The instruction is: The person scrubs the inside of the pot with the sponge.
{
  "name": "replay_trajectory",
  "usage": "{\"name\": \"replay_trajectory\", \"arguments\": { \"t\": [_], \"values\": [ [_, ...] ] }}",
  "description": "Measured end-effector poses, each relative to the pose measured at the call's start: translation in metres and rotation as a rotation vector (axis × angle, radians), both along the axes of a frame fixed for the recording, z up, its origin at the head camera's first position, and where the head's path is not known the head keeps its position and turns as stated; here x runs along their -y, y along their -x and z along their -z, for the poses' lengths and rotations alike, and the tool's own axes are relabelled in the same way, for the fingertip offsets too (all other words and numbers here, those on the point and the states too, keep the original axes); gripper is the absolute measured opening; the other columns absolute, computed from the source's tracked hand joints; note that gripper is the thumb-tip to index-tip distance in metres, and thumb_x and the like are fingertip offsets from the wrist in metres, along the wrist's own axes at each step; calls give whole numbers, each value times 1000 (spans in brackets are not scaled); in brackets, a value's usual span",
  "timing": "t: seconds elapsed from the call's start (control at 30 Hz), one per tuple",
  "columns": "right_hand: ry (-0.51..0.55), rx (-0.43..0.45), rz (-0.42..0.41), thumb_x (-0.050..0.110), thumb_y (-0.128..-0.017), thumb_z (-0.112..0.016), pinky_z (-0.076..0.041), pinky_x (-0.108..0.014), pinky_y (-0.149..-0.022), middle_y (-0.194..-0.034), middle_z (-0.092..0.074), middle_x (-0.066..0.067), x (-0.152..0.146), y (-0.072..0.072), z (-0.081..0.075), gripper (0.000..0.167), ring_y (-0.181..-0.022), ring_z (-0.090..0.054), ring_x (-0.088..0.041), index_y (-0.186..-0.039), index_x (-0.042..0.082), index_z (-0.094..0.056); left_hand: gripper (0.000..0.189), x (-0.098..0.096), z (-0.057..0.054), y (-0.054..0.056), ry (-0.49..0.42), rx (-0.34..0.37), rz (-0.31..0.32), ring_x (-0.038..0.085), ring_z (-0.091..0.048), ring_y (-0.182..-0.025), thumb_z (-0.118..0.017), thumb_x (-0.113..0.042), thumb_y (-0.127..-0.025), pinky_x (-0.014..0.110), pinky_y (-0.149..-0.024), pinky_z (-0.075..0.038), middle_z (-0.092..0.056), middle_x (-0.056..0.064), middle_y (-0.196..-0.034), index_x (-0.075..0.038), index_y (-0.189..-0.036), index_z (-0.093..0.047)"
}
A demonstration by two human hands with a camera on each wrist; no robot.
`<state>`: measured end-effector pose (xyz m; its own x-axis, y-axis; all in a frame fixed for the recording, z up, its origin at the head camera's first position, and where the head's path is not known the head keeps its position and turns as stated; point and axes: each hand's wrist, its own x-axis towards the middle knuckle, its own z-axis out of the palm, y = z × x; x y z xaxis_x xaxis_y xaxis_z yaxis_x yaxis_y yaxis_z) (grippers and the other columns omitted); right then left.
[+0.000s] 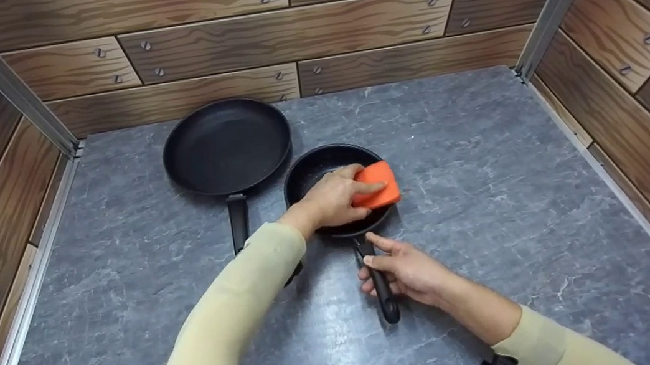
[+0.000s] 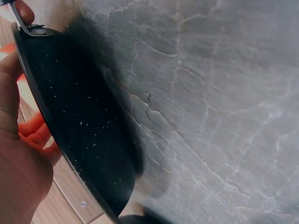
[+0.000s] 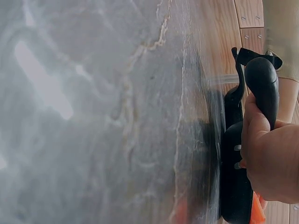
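Note:
A small black frying pan point(image 1: 322, 161) sits mid-table with its handle point(image 1: 386, 300) toward the front. My left hand point(image 1: 336, 196) reaches inside it and grips an orange sponge point(image 1: 386, 182) against the right part of the pan, fingers spread over the top. In the left wrist view, the speckled outer side of the pan point(image 2: 81, 112) hides much of that hand point(image 2: 23, 163). My right hand point(image 1: 409, 272) holds the pan's handle near the bowl. The right wrist view has this hand point(image 3: 275, 158) around the black handle point(image 3: 263, 81).
A larger black frying pan point(image 1: 226, 145) lies behind and to the left, its handle point(image 1: 238, 219) running forward beside my left sleeve point(image 1: 251, 286). Wood-patterned walls point(image 1: 293, 36) enclose the grey marbled tabletop point(image 1: 490, 198) at the back and sides.

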<state>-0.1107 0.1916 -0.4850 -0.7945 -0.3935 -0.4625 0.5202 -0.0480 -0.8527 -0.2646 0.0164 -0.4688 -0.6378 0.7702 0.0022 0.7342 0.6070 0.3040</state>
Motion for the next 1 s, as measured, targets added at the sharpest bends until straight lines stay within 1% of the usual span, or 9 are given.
{"name": "replay_trajectory", "arguments": {
  "t": [0.1, 0.2, 0.4, 0.47, 0.67, 0.77, 0.87, 1.0],
  "values": [
    [9, -3, 0, 14, -110, -57, -63, -38, -82, -99, -73, -12, 0, 1, 0, 79, -83, -75, -19, -171, 9, -8, 58, 1, -4, 2, 30, -74, 31, 37, -35, -153, -72, -38, -101, 57, -122, -31, -36, 22, -165, -38, -157, -54],
    [20, -11, -1, 13, -110, -56, -63, -36, -79, -97, -73, -12, 1, 1, 1, 78, -81, -75, -19, -171, 8, -7, 60, 4, -7, 5, 53, -155, 52, 38, -32, -154, -74, -37, -100, 60, -121, -32, -34, 22, -166, -40, -157, -54],
    [29, -19, 8, 11, -110, -56, -63, -34, -76, -95, -72, -11, 3, 0, 1, 78, -79, -75, -18, -171, 7, -8, 58, 11, -10, 11, 137, -332, 86, 39, -35, -151, -72, -33, -100, 55, -120, -35, -34, 22, -166, -41, -154, -56],
    [26, -16, 10, 11, -110, -56, -63, -35, -76, -95, -72, -11, 3, 0, 1, 78, -79, -75, -18, -171, 8, -8, 57, 12, -9, 13, 163, -375, 105, 38, -35, -151, -72, -32, -100, 54, -119, -36, -35, 22, -166, -41, -154, -57],
    [20, -10, 10, 12, -110, -56, -63, -36, -78, -96, -72, -11, 3, -1, 1, 78, -80, -75, -18, -171, 8, -8, 55, 5, -4, 14, 269, -457, 165, 39, -33, -153, -66, -29, -103, 55, -119, -36, -32, 23, -168, -41, -156, -54],
    [19, -10, 9, 12, -110, -56, -63, -36, -78, -96, -72, -11, 3, -1, 1, 78, -80, -74, -18, -171, 8, -8, 55, 2, -1, 15, 331, -481, 173, 40, -32, -154, -62, -29, -106, 55, -119, -36, -30, 24, -169, -43, -157, -51],
    [18, -10, 10, 11, -110, -55, -63, -36, -78, -96, -71, -11, 4, -1, 0, 77, -80, -74, -18, -171, 8, -8, 54, 0, -1, 16, 372, -500, 172, 39, -32, -155, -59, -28, -108, 54, -121, -34, -29, 24, -170, -44, -159, -48],
    [18, -15, 12, 11, -110, -55, -63, -37, -78, -95, -71, -11, 4, -1, 1, 77, -79, -74, -18, -171, 8, -8, 55, -2, 0, 19, 429, -535, 185, 39, -31, -155, -55, -29, -110, 54, -122, -32, -26, 24, -171, -45, -161, -43]
  ]
}}
